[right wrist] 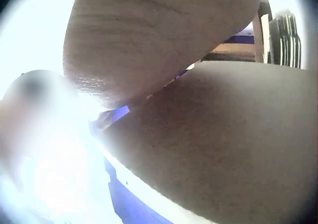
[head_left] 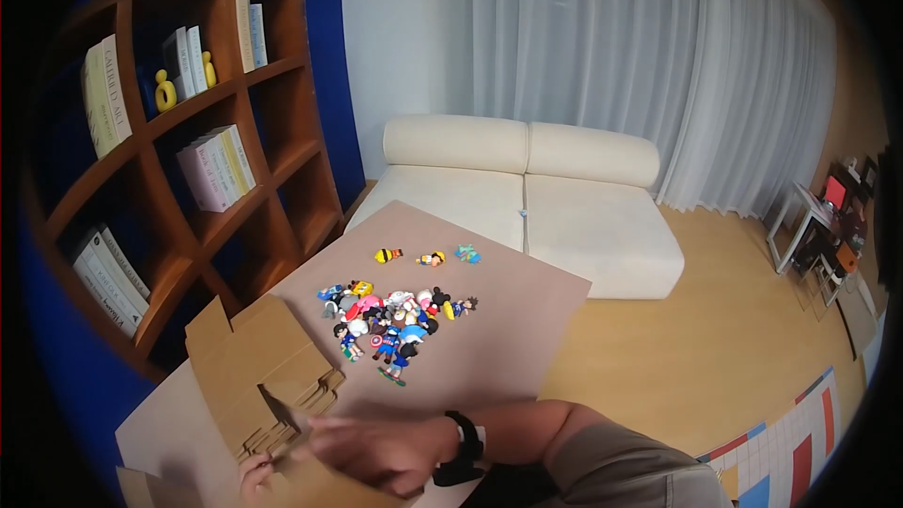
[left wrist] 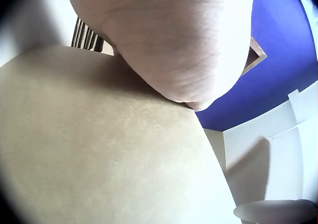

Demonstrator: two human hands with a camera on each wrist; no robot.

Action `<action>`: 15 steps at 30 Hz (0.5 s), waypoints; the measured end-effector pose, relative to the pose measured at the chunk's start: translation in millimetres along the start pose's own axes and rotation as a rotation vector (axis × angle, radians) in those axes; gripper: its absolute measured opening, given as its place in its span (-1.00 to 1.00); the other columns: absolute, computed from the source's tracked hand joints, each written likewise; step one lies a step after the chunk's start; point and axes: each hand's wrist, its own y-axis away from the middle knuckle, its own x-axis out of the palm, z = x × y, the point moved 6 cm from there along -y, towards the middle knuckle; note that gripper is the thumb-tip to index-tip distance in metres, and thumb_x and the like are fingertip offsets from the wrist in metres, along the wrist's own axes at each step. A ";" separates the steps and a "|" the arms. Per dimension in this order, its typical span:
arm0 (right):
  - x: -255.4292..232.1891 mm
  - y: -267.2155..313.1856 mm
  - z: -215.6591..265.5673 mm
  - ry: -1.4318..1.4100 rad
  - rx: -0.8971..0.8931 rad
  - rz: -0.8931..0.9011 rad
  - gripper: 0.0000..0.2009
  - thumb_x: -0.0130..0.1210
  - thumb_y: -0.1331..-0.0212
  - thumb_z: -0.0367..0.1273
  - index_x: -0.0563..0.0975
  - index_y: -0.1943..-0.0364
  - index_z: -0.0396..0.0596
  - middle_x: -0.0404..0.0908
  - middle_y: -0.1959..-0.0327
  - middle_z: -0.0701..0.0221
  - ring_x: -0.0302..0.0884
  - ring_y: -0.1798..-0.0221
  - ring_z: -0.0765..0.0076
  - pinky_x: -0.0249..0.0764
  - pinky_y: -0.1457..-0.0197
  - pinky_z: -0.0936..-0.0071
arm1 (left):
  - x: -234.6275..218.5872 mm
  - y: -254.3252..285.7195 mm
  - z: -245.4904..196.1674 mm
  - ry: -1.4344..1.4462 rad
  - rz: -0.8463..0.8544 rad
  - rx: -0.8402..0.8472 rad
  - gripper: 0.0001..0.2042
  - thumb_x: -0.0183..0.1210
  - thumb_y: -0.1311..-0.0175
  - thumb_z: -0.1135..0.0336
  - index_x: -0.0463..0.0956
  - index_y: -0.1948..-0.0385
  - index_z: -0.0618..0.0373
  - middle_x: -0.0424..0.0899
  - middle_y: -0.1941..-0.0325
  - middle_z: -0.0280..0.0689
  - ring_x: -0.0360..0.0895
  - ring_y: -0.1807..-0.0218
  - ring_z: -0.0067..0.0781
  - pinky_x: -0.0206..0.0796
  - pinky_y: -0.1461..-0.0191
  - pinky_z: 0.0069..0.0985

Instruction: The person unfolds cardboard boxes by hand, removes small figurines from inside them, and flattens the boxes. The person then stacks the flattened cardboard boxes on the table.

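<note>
In the head view, a brown cardboard box (head_left: pixel 324 487) stands at the near edge of the table, partly cut off by the frame. My left hand (head_left: pixel 255 476) grips its left edge, with only the fingers showing. Across its upper edge lies my right hand (head_left: pixel 381 452), blurred, fingers bent over the cardboard. A broad cardboard panel (left wrist: pixel 99 149) fills much of the left wrist view, the left palm (left wrist: pixel 174 45) against it. The right wrist view has the right palm (right wrist: pixel 154 40) close along a shaded cardboard panel (right wrist: pixel 223 134). Fingertips are hidden in both wrist views.
Flattened cardboard (head_left: pixel 249 357) with slotted flaps lies on the table (head_left: pixel 489 367), left of a pile of small toy figures (head_left: pixel 390 320). Several figures, including a yellow one (head_left: pixel 388 255), lie farther back. Beyond are a wooden bookshelf (head_left: pixel 141 122) and a cream sofa (head_left: pixel 451 193).
</note>
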 end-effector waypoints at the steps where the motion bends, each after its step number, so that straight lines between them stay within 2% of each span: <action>1: 6.6 2.0 9.3 -0.080 -0.111 0.122 -0.70 0.10 -0.36 -0.31 0.61 -0.06 -0.16 0.51 -0.23 0.12 0.34 -0.45 -0.13 0.17 -0.53 -0.19 | -0.6 0.4 0.4 -0.004 0.001 0.003 -0.61 -0.01 -0.59 0.10 0.56 -0.10 0.27 0.61 -0.22 -0.06 0.49 -0.30 -0.08 0.21 -0.50 -0.15; 2: 13.3 3.7 17.4 -0.158 -0.223 0.243 -0.56 0.15 -0.38 -0.12 0.59 -0.15 -0.16 0.52 -0.27 0.11 0.33 -0.48 -0.15 0.19 -0.51 -0.22 | -2.9 1.5 0.2 -0.007 0.000 0.007 -0.60 -0.01 -0.59 0.10 0.56 -0.10 0.27 0.61 -0.23 -0.07 0.48 -0.30 -0.08 0.21 -0.51 -0.15; 3: 15.9 -0.9 21.1 -0.162 -0.230 0.247 -0.56 0.15 -0.38 -0.12 0.59 -0.15 -0.16 0.52 -0.27 0.11 0.33 -0.48 -0.15 0.19 -0.51 -0.22 | -3.4 2.0 0.6 -0.008 0.001 0.012 -0.60 -0.02 -0.60 0.09 0.56 -0.10 0.27 0.61 -0.23 -0.07 0.48 -0.31 -0.08 0.20 -0.51 -0.15; 5: 16.1 -10.0 36.3 -0.215 -0.313 0.158 -0.39 0.00 -0.45 0.24 0.69 -0.05 0.00 0.61 0.18 0.29 0.58 -0.02 0.10 0.38 -0.39 -0.13 | -5.5 2.4 3.0 -0.018 -0.001 0.030 -0.60 -0.03 -0.61 0.09 0.56 -0.10 0.27 0.60 -0.23 -0.07 0.47 -0.32 -0.07 0.19 -0.52 -0.14; 8: 27.1 0.5 40.8 -0.109 -0.316 0.172 -0.32 -0.06 -0.38 0.34 0.72 0.01 0.04 0.59 0.18 0.25 0.56 0.06 0.01 0.44 -0.29 -0.11 | -3.9 7.9 3.9 0.076 0.011 -0.023 -0.61 -0.05 -0.64 0.07 0.56 -0.07 0.25 0.60 -0.21 -0.07 0.48 -0.29 -0.09 0.22 -0.48 -0.17; 9: 24.4 1.6 43.8 -0.110 -0.316 0.170 -0.32 -0.06 -0.38 0.34 0.72 0.01 0.04 0.59 0.18 0.25 0.56 0.06 0.01 0.44 -0.29 -0.11 | -4.7 11.0 8.9 0.152 -0.010 -0.070 -0.62 -0.03 -0.64 0.07 0.56 -0.06 0.24 0.59 -0.20 -0.08 0.48 -0.28 -0.10 0.22 -0.48 -0.18; 10: 19.9 2.4 48.4 -0.063 -0.341 0.152 -0.41 -0.06 -0.45 0.25 0.71 0.09 0.05 0.59 0.20 0.27 0.55 0.10 0.02 0.47 -0.24 -0.08 | -6.6 11.9 13.3 0.150 -0.009 -0.071 -0.62 -0.03 -0.64 0.07 0.56 -0.06 0.24 0.59 -0.20 -0.08 0.48 -0.28 -0.10 0.22 -0.48 -0.18; 11: 17.2 2.9 51.2 -0.015 -0.367 0.134 -0.49 -0.06 -0.51 0.15 0.69 0.17 0.05 0.58 0.22 0.29 0.53 0.15 0.03 0.49 -0.19 -0.05 | -9.6 10.7 18.2 0.188 0.009 -0.041 -0.64 0.02 -0.62 0.07 0.56 -0.06 0.21 0.59 -0.19 -0.10 0.48 -0.27 -0.12 0.22 -0.47 -0.18; 12: 18.0 6.9 48.2 -0.015 -0.369 0.132 -0.49 -0.06 -0.51 0.15 0.69 0.17 0.05 0.58 0.22 0.29 0.53 0.15 0.03 0.49 -0.19 -0.05 | -11.3 9.6 21.4 0.225 0.026 -0.012 -0.67 0.07 -0.60 0.08 0.55 -0.05 0.18 0.59 -0.17 -0.12 0.48 -0.26 -0.14 0.22 -0.46 -0.18; 13: 22.1 15.3 45.6 0.130 -0.431 0.142 -0.59 -0.05 -0.54 0.00 0.65 0.26 0.04 0.58 0.24 0.31 0.51 0.20 0.05 0.51 -0.13 0.00 | -12.1 9.8 25.8 0.223 0.026 -0.012 -0.67 0.07 -0.60 0.08 0.55 -0.05 0.18 0.59 -0.17 -0.12 0.48 -0.26 -0.14 0.22 -0.46 -0.18; 14: 25.9 21.3 44.7 0.276 -0.493 0.150 -0.66 -0.04 -0.57 -0.15 0.60 0.36 0.03 0.57 0.26 0.33 0.50 0.25 0.07 0.52 -0.08 0.04 | -14.0 9.7 30.3 0.389 -0.003 -0.024 -0.72 0.13 -0.56 0.15 0.55 -0.05 0.15 0.60 -0.17 -0.13 0.48 -0.27 -0.14 0.24 -0.46 -0.18; 15: 24.6 20.4 46.7 0.276 -0.494 0.147 -0.66 -0.04 -0.57 -0.15 0.60 0.36 0.03 0.57 0.26 0.33 0.50 0.25 0.07 0.52 -0.08 0.04 | -16.2 9.8 35.6 0.555 -0.031 -0.035 -0.75 0.19 -0.51 0.22 0.55 -0.06 0.11 0.60 -0.16 -0.14 0.49 -0.27 -0.15 0.25 -0.45 -0.18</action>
